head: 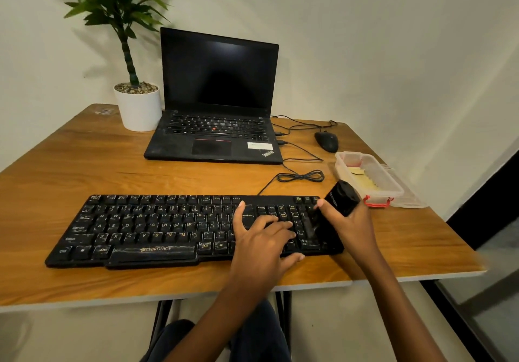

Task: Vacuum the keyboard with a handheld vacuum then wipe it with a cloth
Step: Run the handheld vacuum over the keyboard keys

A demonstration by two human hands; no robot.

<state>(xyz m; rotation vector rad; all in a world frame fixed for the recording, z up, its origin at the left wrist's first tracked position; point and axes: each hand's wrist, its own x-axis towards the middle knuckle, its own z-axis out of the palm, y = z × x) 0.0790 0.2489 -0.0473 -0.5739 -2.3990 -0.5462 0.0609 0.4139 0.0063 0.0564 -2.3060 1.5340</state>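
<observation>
Gripping the vacuum [342, 199], the right hand [349, 222] holds it tilted at the right end of the keyboard [154, 228]. The left hand [261, 240] lies flat just beside it, fingers spread on the keys. Dragging the vacuum hard could lift a keycap. Its mouth is hidden, and whether the box [384, 190] beyond holds the cloth is unclear.

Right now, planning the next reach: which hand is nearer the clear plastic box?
Right. The right hand, gripping the handheld vacuum, is by the near end of the clear plastic box; the left hand rests on the keyboard, farther to the box's left.
</observation>
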